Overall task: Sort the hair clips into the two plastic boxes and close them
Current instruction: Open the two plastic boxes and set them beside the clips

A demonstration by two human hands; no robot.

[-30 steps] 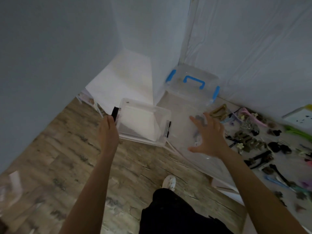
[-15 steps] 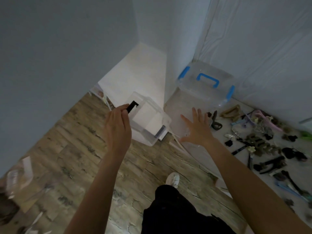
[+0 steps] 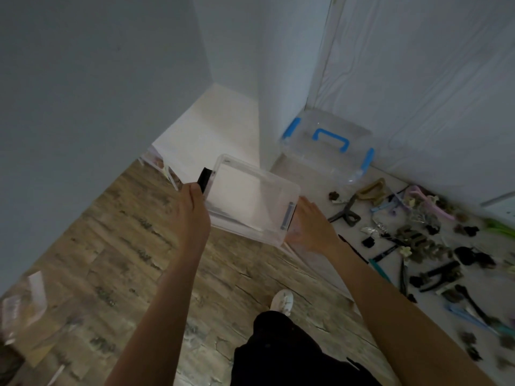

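Right hand [image 3: 312, 227] now holds the clear box [image 3: 250, 199] too

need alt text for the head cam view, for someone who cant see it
A person holds a clear plastic box by its two ends, left hand at a black latch, right hand at the other. Ahead, a blue-handled box sits closed on the white surface, with hair clips scattered to the right.
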